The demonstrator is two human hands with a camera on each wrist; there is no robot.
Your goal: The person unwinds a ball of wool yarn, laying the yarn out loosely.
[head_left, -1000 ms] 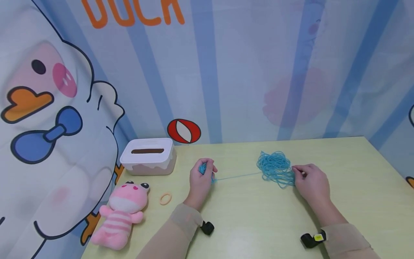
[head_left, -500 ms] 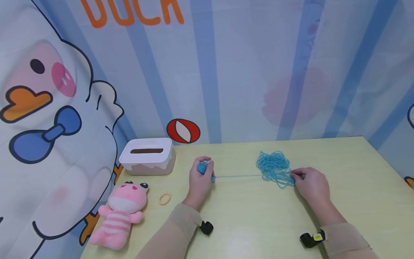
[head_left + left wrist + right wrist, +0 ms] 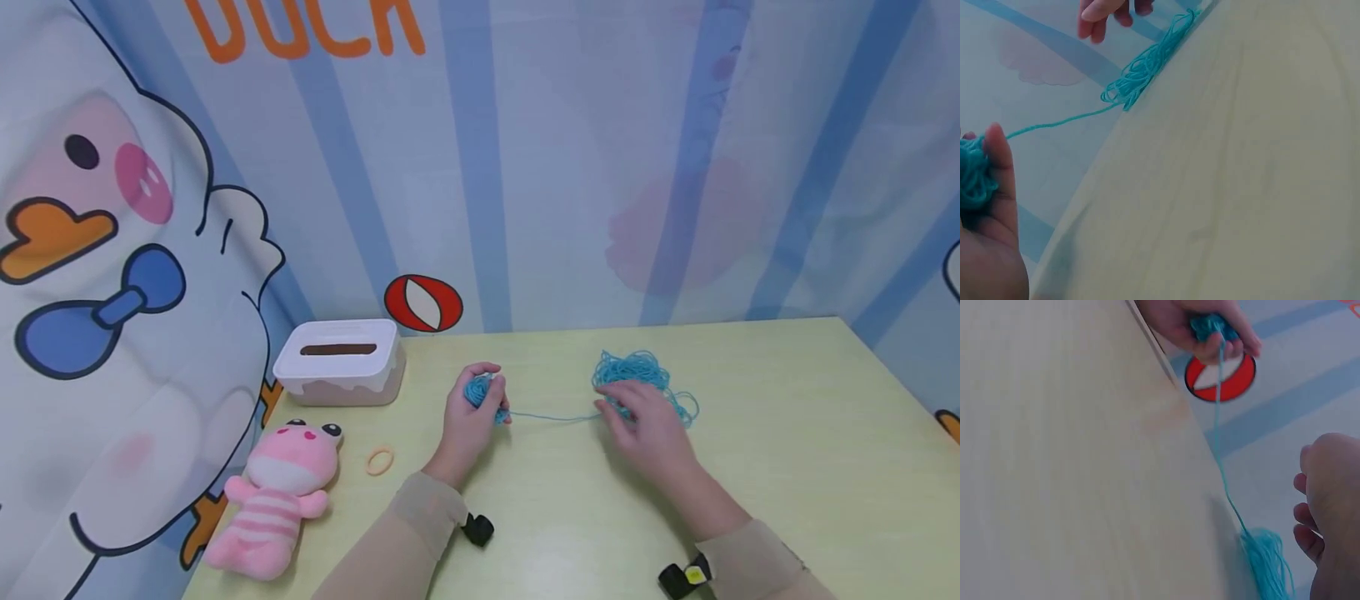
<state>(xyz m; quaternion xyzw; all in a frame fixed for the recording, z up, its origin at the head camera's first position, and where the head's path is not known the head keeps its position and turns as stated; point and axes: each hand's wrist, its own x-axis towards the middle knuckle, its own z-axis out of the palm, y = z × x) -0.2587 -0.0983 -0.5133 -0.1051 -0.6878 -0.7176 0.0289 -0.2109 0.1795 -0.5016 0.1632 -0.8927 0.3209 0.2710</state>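
Observation:
My left hand (image 3: pixel 462 433) grips a small wound ball of blue yarn (image 3: pixel 477 390), its thumb across the side. From the ball a single strand (image 3: pixel 551 417) runs right to a loose heap of the same yarn (image 3: pixel 633 367) on the table. Over the near side of that heap is my right hand (image 3: pixel 654 433), fingers loosely bent and a gap between thumb and forefinger. In the left wrist view the right hand (image 3: pixel 1107 12) shows apart from the heap (image 3: pixel 1147 65), with nothing in its fingers. The right wrist view shows the strand (image 3: pixel 1217 437) stretching between ball and heap.
A pink plush toy (image 3: pixel 279 492) lies at the table's left, beside a small peach-coloured ring (image 3: pixel 379 461). Behind them stands a white-lidded tissue box (image 3: pixel 341 367). A printed duck curtain (image 3: pixel 555 167) hangs along the table's far edge.
My right hand has let go of the heap's right edge and moved left over its near side. A few loops now show at the right. My left hand still holds the ball, slightly turned.

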